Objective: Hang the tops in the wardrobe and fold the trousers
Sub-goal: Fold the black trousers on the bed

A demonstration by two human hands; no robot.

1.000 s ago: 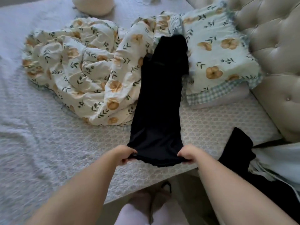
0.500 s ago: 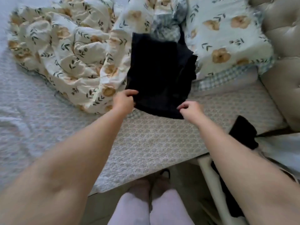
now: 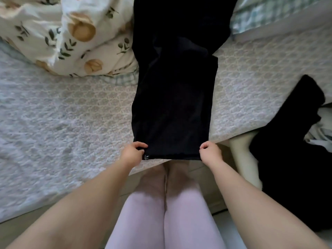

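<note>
Black trousers (image 3: 172, 97) lie lengthwise on the bed, running from the top of the view down to the near mattress edge. My left hand (image 3: 133, 152) pinches the near left corner of the fabric. My right hand (image 3: 209, 151) pinches the near right corner. The near edge of the trousers hangs just over the side of the bed. Their far end passes out of view at the top.
A floral duvet (image 3: 71, 36) is bunched at the upper left, touching the trousers. A pillow (image 3: 273, 13) lies at the upper right. More black clothing (image 3: 294, 144) and pale fabric (image 3: 325, 126) sit in a heap at the right. The patterned bed cover (image 3: 62, 114) spreads to the left.
Half a second ago the trousers were folded over toward the pillow. Both hands have pulled the near edge back to the mattress edge, and the trousers lie stretched out long again.
</note>
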